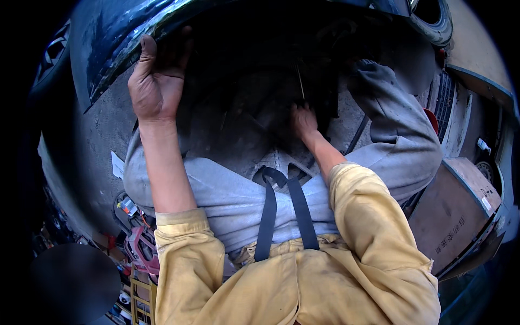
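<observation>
My left hand [156, 92] is raised, palm showing, beside the lower edge of a dark blue car body panel [116, 46]. Its thumb points up along that edge. The fingers are apart and reach into shadow under the panel; whether they press on it I cannot tell. Lower and to the right, my right hand [304, 120] is closed around the near end of a thin metal rod [301, 78], which points up into the dark space below the car. Deep shadow hides the rod's far end and whatever it meets.
A spoked wheel [279, 161] lies between my legs, in grey trousers. To the right stand a large cardboard box [455, 214] and a tyre [445, 103]. A red tool or jack [142, 250] and a yellow metal frame [142, 298] are at lower left.
</observation>
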Motion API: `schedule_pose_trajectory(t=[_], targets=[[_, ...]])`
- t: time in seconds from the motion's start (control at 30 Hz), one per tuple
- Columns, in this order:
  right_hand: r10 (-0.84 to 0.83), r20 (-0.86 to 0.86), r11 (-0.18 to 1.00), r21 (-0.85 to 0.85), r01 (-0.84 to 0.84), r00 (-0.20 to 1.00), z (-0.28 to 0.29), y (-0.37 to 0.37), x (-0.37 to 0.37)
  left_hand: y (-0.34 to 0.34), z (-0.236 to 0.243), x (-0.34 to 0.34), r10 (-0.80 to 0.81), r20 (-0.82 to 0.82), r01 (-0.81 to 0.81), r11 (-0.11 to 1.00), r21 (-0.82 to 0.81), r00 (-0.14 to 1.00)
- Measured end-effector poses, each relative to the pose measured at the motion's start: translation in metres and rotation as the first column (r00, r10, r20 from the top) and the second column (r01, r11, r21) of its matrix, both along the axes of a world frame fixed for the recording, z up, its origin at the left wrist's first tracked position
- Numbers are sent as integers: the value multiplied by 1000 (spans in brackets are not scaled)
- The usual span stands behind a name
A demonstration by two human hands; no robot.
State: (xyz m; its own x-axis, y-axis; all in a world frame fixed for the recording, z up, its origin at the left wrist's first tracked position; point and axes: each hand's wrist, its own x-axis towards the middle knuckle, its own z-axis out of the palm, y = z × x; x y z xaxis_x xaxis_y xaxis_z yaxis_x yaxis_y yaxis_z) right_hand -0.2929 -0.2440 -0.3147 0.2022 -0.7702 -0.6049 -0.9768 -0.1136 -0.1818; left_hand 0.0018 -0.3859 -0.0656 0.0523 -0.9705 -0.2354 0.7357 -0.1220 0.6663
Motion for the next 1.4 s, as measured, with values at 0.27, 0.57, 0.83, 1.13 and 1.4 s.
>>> schedule_pose_trajectory(t=[0.27, 0.57, 0.83, 1.13, 1.4], targets=[[-461, 277, 871, 321, 372, 843, 1, 9, -7, 98, -148, -68, -155, 438, -171, 767, 618, 886], [-885, 316, 463, 520, 718, 342, 77, 16, 7, 222, -389, -111, -815, 570, -218, 541, 813, 104], [-852, 339, 165, 897, 410, -400, 167, 4, 4, 156, -238, -124, -700, 714, 209, 699, 683, 7], [-745, 97, 207, 974, -90, -660, 199, 61, -22, 97, -5, -86, -84, -229, 119, 982, 147, 970], [-785, 352, 318, 935, 155, -510, 223, 89, -26, 66, 12, -28, -231, -150, 226, 973, -51, 961]])
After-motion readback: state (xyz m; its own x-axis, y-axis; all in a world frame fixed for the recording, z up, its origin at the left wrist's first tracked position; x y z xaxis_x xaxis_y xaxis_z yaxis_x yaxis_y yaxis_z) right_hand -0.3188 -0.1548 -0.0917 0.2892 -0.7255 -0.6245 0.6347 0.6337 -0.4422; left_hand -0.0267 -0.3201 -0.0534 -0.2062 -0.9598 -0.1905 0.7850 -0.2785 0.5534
